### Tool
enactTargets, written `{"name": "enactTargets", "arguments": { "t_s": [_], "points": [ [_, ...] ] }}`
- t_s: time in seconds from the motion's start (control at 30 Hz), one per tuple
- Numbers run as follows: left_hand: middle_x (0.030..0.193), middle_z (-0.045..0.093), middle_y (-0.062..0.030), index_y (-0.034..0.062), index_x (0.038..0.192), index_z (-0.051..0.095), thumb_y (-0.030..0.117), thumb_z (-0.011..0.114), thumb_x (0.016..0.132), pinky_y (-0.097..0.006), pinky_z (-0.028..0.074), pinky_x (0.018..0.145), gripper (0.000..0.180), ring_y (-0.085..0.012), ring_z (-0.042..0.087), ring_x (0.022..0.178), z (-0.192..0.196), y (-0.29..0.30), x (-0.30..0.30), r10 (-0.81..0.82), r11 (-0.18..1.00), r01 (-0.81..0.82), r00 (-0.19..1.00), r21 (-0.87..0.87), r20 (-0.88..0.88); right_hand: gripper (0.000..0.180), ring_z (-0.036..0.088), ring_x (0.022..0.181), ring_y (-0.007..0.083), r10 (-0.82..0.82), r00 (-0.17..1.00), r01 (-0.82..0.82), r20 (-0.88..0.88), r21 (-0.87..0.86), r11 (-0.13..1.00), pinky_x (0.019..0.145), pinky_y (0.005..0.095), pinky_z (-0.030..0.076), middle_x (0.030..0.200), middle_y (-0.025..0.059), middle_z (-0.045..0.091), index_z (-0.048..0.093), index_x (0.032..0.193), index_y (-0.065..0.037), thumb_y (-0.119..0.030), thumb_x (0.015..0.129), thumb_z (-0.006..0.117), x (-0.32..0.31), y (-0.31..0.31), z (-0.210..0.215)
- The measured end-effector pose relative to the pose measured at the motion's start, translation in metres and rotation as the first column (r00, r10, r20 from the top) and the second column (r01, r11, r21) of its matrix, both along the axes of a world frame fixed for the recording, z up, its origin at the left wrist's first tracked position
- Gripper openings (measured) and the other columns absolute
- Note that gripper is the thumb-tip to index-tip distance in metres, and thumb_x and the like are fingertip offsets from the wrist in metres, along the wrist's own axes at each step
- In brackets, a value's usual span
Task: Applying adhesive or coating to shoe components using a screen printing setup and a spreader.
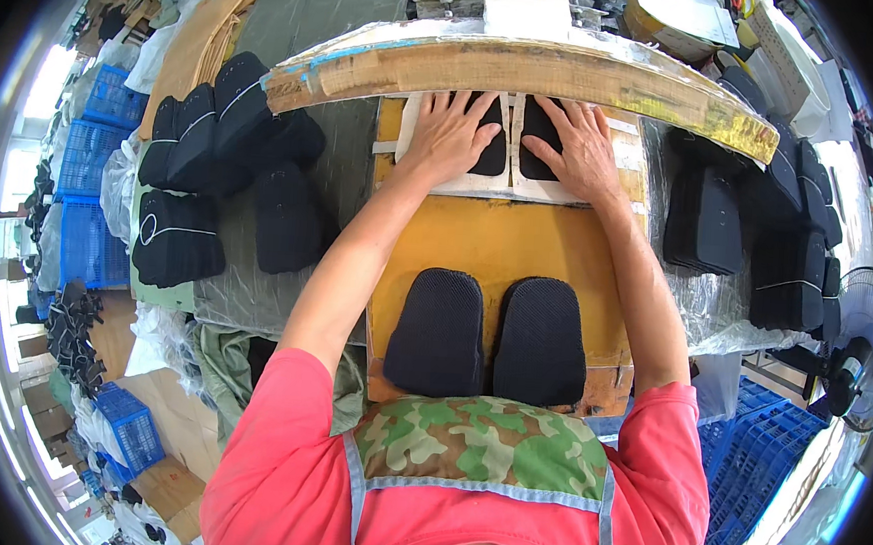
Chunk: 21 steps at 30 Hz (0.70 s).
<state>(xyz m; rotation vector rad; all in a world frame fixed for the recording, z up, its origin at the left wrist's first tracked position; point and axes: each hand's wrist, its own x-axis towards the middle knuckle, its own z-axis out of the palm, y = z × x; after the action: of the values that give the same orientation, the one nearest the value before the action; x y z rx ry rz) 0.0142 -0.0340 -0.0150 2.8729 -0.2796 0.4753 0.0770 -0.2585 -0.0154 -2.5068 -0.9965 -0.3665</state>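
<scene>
Both my hands lie flat with fingers spread, beneath the front edge of a raised wooden frame (529,73). My left hand (447,138) presses on a black fabric piece (489,158) set in a white template (474,186). My right hand (579,151) rests on a matching black piece (534,166) beside it. The frame hides the far ends of these pieces. The template sits on a yellow board (503,242). Nearer to me on that board are two thick black textured pads, a left one (438,333) and a right one (541,344), rounded at the far end.
Bundles of black pieces tied with white string (179,239) stand on the left of the table, beside a loose stack (288,218). More black stacks (705,221) stand on the right. Blue crates (132,429) are on the floor at left, others (762,432) at right, near a fan (850,373).
</scene>
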Motion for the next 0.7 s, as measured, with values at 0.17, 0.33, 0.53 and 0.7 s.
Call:
{"name": "enactTargets", "arguments": {
  "t_s": [0.17, 0.33, 0.53, 0.7],
  "points": [
    [0.146, 0.045, -0.0160, 0.0159, 0.149, 0.041, 0.037, 0.051, 0.099, -0.056, 0.018, 0.115, 0.055, -0.0360, 0.035, 0.137, -0.001, 0.002, -0.007, 0.030, 0.995, -0.036, 0.997, 0.090, 0.073, 0.063, 0.042, 0.134, 0.0320, -0.010, 1.000, 0.010, 0.021, 0.006, 1.000, 0.115, 0.0477, 0.026, 0.137, 0.0162, 0.052, 0.052, 0.140, -0.013, -0.054, 0.092, 0.059, -0.001, 0.001, -0.001],
    [0.149, 0.041, -0.0184, 0.0196, 0.150, 0.038, 0.038, 0.044, 0.102, -0.057, 0.017, 0.117, 0.052, -0.0389, 0.032, 0.140, 0.004, 0.004, -0.007, 0.071, 0.993, -0.063, 0.995, 0.102, -0.071, 0.063, 0.043, 0.133, 0.0319, 0.010, 0.999, -0.011, 0.031, 0.027, 1.000, 0.114, 0.0471, 0.027, 0.136, 0.0162, 0.053, 0.053, 0.139, -0.013, -0.054, 0.091, 0.060, -0.001, 0.001, 0.002],
    [0.152, 0.035, -0.0229, 0.0020, 0.150, 0.034, 0.040, 0.044, 0.102, -0.057, 0.015, 0.118, 0.061, -0.0403, 0.026, 0.144, 0.007, -0.006, -0.001, -0.057, 0.997, 0.052, 0.994, -0.060, -0.095, 0.063, 0.045, 0.131, 0.0320, 0.016, 0.999, -0.017, 0.030, 0.040, 0.999, 0.113, 0.0466, 0.028, 0.135, 0.0160, 0.054, 0.054, 0.138, -0.012, -0.054, 0.091, 0.060, 0.001, 0.001, 0.001],
    [0.157, 0.024, -0.0265, -0.0070, 0.148, 0.029, 0.045, 0.046, 0.100, -0.058, 0.013, 0.118, 0.073, -0.0398, 0.015, 0.148, -0.003, -0.031, -0.007, 0.068, 0.998, -0.070, 0.992, -0.012, -0.104, 0.062, 0.046, 0.129, 0.0321, 0.018, 1.000, -0.019, 0.022, 0.038, 0.999, 0.113, 0.0459, 0.028, 0.135, 0.0162, 0.055, 0.055, 0.137, -0.011, -0.053, 0.091, 0.060, 0.001, 0.002, 0.004]
  ]
}}
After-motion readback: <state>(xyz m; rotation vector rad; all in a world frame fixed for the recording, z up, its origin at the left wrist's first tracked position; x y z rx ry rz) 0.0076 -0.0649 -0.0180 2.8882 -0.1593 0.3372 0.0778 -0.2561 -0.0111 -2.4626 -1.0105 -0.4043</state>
